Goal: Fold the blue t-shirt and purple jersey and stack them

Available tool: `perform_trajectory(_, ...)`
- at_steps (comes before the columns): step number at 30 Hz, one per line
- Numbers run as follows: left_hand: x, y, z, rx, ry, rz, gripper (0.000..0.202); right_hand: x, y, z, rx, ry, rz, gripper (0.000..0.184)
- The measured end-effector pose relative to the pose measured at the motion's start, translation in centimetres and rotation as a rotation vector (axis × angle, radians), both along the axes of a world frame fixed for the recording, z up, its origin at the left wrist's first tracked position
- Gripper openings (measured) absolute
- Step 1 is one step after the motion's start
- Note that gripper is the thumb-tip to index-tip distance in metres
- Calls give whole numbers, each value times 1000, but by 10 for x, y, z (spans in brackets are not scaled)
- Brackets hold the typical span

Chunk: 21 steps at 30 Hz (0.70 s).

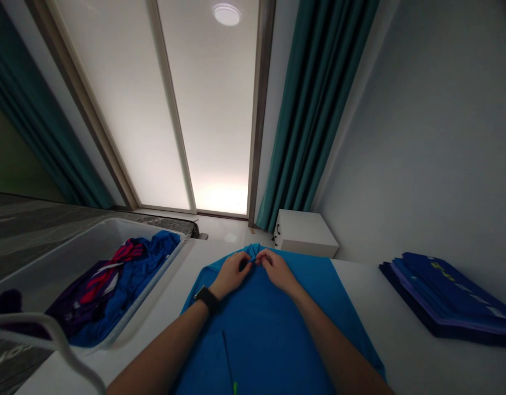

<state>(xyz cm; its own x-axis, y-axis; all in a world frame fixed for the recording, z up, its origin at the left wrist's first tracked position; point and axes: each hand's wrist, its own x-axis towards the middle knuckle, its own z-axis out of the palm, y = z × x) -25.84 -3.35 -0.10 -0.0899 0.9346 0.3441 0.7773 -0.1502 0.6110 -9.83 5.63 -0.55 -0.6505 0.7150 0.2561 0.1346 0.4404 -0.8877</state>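
A bright blue garment (269,334) lies spread over the white table (404,340) in front of me. My left hand (231,272), with a dark watch on its wrist, pinches the cloth at the garment's far edge. My right hand (278,269) pinches the same bunched fold right beside it, fingertips nearly touching. Both hands are closed on the fabric, which puckers up between them.
A white basket (51,263) at the left holds crumpled blue, purple and red clothes (113,274). A stack of folded dark blue garments (445,299) lies at the right on the table. A small white cabinet (304,233) stands beyond the table, by teal curtains (318,109).
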Motion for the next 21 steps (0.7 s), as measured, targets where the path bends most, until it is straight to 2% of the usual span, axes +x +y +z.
perform_trajectory(3,-2,1,-3,22,40,-16,9,5,5,8,20,-59,4,19)
perform_trajectory(6,-2,1,-3,29,62,-24,7,16,12,18,20,-204,31,24)
perform_trajectory(9,-3,1,-3,29,72,-37,7,33,22,23,59,-340,-6,29)
perform_trajectory(14,-5,3,-5,30,82,-61,10,76,45,19,171,-469,-170,33)
perform_trajectory(21,-6,3,-2,4,89,-63,17,145,76,-2,286,-693,-501,37)
